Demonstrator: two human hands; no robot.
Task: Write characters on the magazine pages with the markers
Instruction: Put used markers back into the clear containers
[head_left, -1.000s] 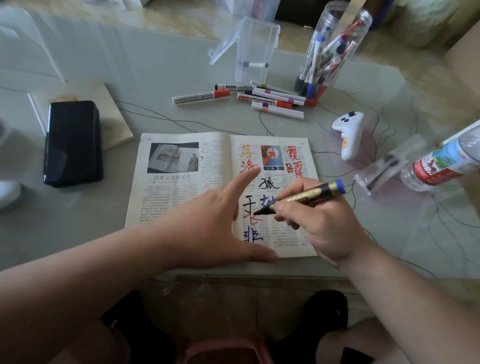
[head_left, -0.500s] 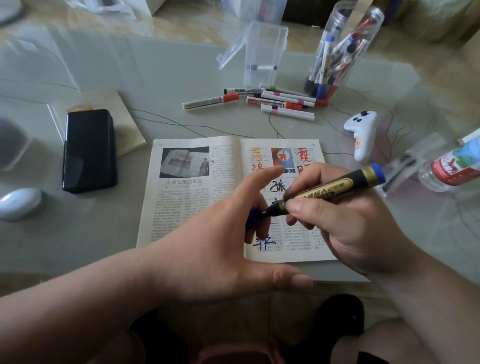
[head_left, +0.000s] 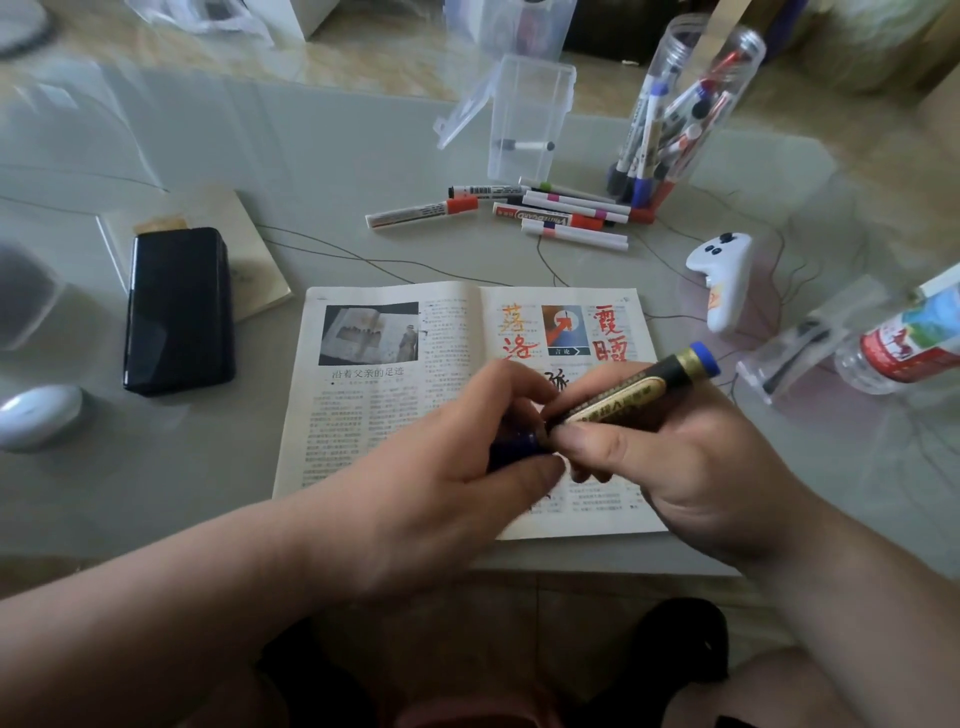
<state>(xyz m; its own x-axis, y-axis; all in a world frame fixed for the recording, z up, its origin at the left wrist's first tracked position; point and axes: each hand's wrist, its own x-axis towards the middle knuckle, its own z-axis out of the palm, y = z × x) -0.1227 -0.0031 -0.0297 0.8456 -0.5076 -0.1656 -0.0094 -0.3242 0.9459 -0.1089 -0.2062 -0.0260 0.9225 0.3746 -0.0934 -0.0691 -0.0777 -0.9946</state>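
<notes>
Two bare forearms reach in from the lower corners and converge at the centre, wrists low and hands almost touching. The left hand (head_left: 457, 462) is turned palm inward, its fingers curled over and its thumb pressed underneath, gripping a blue cap (head_left: 511, 447) that is mostly hidden inside the grasp. The right hand (head_left: 691, 457) faces it from the other side, with its wrist bent slightly back. It pinches a marker (head_left: 639, 387) near the front end, the thumb lying flat across the barrel and the other fingers curled beneath. The barrel slants up and to the right, over the knuckles. The fingertips of both hands meet at the marker's tip.
</notes>
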